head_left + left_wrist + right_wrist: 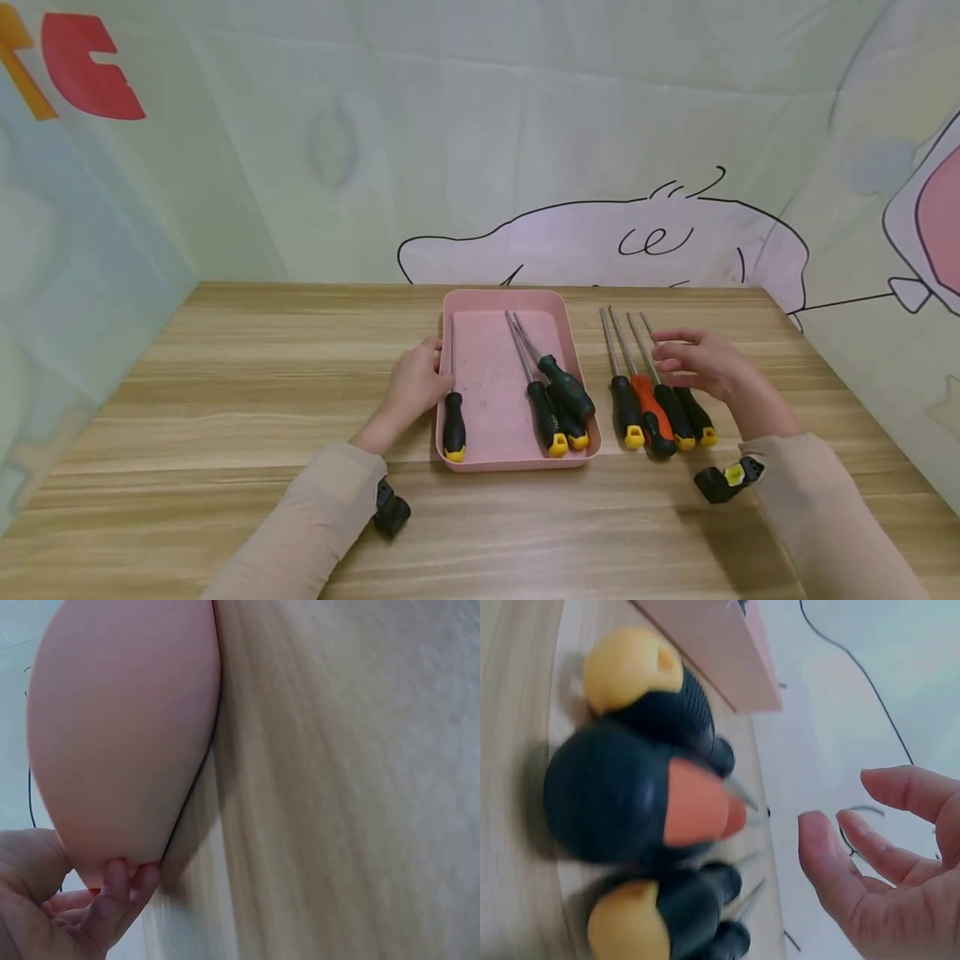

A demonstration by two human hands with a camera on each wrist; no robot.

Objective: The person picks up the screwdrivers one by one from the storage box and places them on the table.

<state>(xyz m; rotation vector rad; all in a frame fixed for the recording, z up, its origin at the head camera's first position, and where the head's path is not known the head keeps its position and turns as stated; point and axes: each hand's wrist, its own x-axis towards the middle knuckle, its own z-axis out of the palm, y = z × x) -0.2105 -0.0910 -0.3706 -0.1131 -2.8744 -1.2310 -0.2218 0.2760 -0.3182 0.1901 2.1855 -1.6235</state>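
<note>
My left hand point(416, 383) holds the left side of a shallow pink tray point(483, 417), its thumb over the rim. In the left wrist view, its fingers point(116, 889) press against the tray's outer wall. Inside, a black-handled screwdriver point(454, 429) lies along the left wall. At the tray's right lie several more, a dark green one point(567, 390) across the others. My right hand point(701, 364) hovers above the screwdrivers on the table, fingers apart and holding nothing. Among these are a black-and-yellow one point(626, 408) and an orange-and-black one point(651, 404); the hand partly covers the rightmost screwdriver point(699, 417).
The wood-grain table point(300, 358) runs back to a wall covering point(465, 150) printed with cartoon shapes. The screwdrivers on the table lie side by side, shafts pointing away. A small black camera sits on each wrist, by the beige sleeves point(315, 508).
</note>
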